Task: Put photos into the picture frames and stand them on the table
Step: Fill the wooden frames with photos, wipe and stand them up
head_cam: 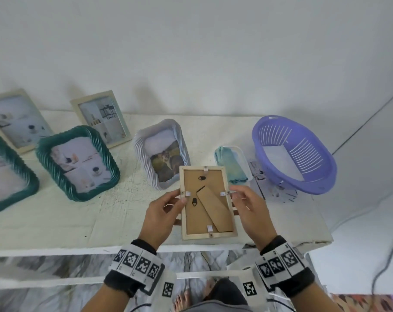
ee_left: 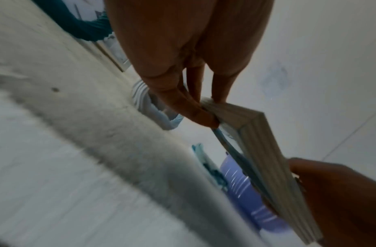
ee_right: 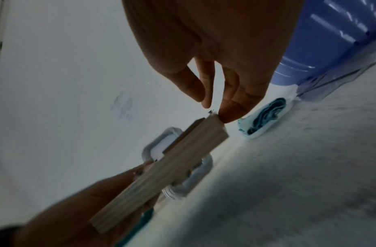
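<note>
I hold a light wooden picture frame (head_cam: 208,202) back side up over the front of the white table (head_cam: 78,221). Its brown backing board, folded stand and small white clips face me. My left hand (head_cam: 179,204) grips the left edge, thumb on the back by a clip. My right hand (head_cam: 233,194) pinches the right edge at the opposite clip. The left wrist view shows my fingers (ee_left: 195,115) clamped on the frame's edge (ee_left: 265,160). In the right wrist view my fingertips (ee_right: 227,112) sit at the end of the frame (ee_right: 159,170).
Standing at the back are two cream frames (head_cam: 103,118), two teal frames (head_cam: 78,163) and a white ribbed frame (head_cam: 161,154) with a dog photo. A clear box with teal cloth (head_cam: 232,165) and a purple basket (head_cam: 294,154) on loose photos (head_cam: 258,174) stand to the right.
</note>
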